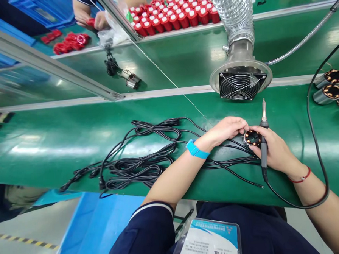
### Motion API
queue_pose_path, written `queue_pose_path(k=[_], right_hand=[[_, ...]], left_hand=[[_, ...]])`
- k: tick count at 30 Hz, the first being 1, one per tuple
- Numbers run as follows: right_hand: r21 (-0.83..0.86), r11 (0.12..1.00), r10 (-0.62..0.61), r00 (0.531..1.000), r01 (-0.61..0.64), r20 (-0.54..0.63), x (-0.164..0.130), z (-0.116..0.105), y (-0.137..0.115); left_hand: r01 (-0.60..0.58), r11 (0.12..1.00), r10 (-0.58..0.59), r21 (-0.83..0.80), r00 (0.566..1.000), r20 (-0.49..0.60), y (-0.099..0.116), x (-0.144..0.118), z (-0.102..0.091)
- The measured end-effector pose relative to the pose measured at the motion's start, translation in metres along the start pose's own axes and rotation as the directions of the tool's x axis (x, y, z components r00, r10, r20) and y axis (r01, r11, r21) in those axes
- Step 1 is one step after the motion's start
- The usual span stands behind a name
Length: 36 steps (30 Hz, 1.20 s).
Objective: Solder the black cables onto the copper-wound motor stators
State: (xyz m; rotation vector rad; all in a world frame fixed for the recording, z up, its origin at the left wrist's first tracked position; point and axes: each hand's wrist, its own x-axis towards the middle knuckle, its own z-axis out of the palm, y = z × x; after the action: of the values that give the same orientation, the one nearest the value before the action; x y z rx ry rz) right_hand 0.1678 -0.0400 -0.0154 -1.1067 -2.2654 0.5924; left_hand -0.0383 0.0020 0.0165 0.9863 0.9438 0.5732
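Observation:
My right hand [275, 150] is closed around a motor stator [253, 138] with copper windings, its open end facing up. That same hand also holds a soldering iron [264, 152], its metal tip pointing away from me and apart from the stator. At the stator's left rim, the fingers of my left hand [229, 129] are pinched together; what lies between them is too small to make out. A thin pale wire [167, 76] runs down from the upper left towards my left hand. Black power cords [143, 162] lie bundled on the left, their loose ends reaching beneath my hands.
A fume extractor fan [242, 85] hangs beyond the iron. More stators [325, 95] stand at the right edge. On the shelf are rows of red parts [178, 20], and another person's hands [92, 21] hold a red piece. The iron's cable [310, 112] loops over my right forearm.

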Motion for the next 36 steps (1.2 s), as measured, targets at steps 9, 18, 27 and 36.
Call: queue_pose_path(k=[9,18,27,36], right_hand=[[-0.011,1.000,0.005,1.000,-0.006,-0.019,-0.003,-0.005,0.005],[0.013,1.000,0.029,0.989,-0.027,-0.142,-0.002,-0.018,0.005],[0.166,0.984,-0.009,0.961,0.057,-0.277,0.010,0.003,-0.051],[0.274,0.958,0.211,0.843,-0.079,-0.495,0.000,-0.008,-0.027]], left_hand=[[0.004,1.000,-0.004,-0.010,0.997,0.073,-0.017,-0.006,0.005],[-0.287,0.957,0.266,-0.044,0.929,-0.257,-0.014,-0.013,0.025],[-0.307,0.948,0.305,-0.079,0.952,-0.042,-0.021,-0.034,0.043],[-0.347,0.435,0.316,0.831,0.923,0.220,-0.016,-0.032,0.021]])
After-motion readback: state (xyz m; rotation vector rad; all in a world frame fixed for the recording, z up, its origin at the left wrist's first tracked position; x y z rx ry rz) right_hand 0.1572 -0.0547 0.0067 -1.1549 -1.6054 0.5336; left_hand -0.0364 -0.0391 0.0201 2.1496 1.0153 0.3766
